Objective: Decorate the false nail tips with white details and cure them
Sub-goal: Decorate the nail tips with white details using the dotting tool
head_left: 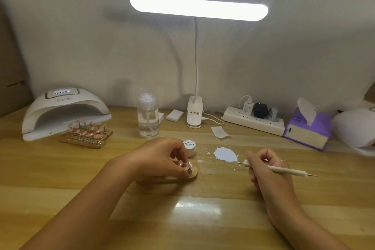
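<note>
My left hand pinches a pink false nail tip on a wooden holder strip lying on the desk in front of me. My right hand grips a white dotting pen, its tip with white gel pointing left, its metal point sticking out to the right. A small white gel pot stands just behind the left hand. A patch of white paint is smeared on the desk between the hands. More wooden strips with pink nail tips lie at the mouth of the white curing lamp.
A clear pump bottle stands behind the left hand. The clip desk lamp shines from the back. A power strip, a purple tissue box and a second white lamp line the right side. A paper scrap lies nearby.
</note>
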A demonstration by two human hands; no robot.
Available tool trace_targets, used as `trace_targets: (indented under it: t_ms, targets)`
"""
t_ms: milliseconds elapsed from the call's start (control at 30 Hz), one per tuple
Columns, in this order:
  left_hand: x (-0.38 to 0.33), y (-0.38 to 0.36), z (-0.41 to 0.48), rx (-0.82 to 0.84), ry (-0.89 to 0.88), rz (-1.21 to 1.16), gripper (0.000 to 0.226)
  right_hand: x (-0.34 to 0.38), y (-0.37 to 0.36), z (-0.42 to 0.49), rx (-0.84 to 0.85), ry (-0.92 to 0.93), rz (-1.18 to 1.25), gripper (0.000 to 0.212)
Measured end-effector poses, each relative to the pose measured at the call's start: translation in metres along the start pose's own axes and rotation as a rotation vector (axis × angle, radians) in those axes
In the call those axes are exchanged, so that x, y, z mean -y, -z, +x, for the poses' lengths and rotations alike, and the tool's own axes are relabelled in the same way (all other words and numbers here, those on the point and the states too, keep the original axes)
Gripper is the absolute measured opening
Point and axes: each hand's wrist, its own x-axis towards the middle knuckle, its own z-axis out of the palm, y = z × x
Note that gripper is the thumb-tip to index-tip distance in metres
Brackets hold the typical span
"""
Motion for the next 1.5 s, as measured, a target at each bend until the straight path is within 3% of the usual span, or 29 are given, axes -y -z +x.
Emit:
trace_targets:
  t_ms: [267, 467, 900, 1300, 1500]
  targets:
    - [-0.002, 0.002, 0.000, -0.020, -0.046, 0.133, 0.010, 0.002, -0.003, -0.003, 0.017, 0.065, -0.068, 0.048]
    - [-0.002, 0.009, -0.001, 0.007, -0.020, 0.240, 0.013, 0.002, -0.002, -0.003, 0.012, 0.060, -0.087, 0.036]
    - [0.001, 0.018, -0.005, 0.067, -0.015, 0.200, 0.017, -0.002, -0.002, 0.002, 0.012, 0.007, -0.050, 0.009]
    - [0.006, 0.016, -0.001, -0.042, -0.001, 0.271, 0.005, -0.005, 0.001, 0.002, 0.042, 0.043, -0.115, 0.005]
    - [0.008, 0.021, -0.003, -0.076, -0.005, 0.238, 0.006, 0.000, 0.001, 0.007, 0.086, -0.080, -0.092, 0.006]
